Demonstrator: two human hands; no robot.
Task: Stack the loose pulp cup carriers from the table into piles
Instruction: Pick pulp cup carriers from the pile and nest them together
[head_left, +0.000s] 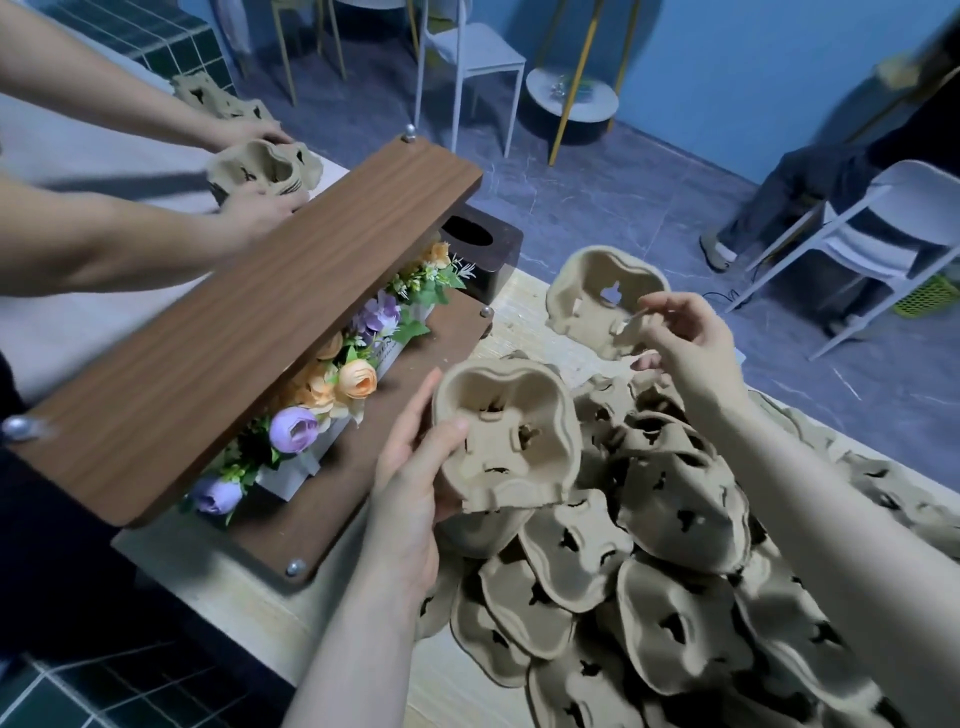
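We observe a heap of loose pulp cup carriers spread over the pale wood-grain table. Each carrier is moulded tan fibre with a matte, slightly rough surface, rounded lobed cup wells and dark star-shaped cut-outs at the well bottoms.

Our left hand grips one carrier, hollow side up: the thumb lies over the near rim and into the well, and the fingers curl behind the left wall. This carrier is held above the left edge of the heap.

Our right hand is raised beyond the heap; its fingertips pinch the near edge of a second carrier, which is tilted with its hollow side towards us. The remaining fingers are loosely curled.

To the left stands a two-tier shelf of brown wood-grain boards joined with round metal fasteners. Between the boards sits a white planter holding artificial flowers in purple and orange with green leaves. A dark brown tissue box with an oval opening stands behind the shelf.

At upper left, another person's two hands clasp a small pile of carriers on a second table; a further pile lies behind it.
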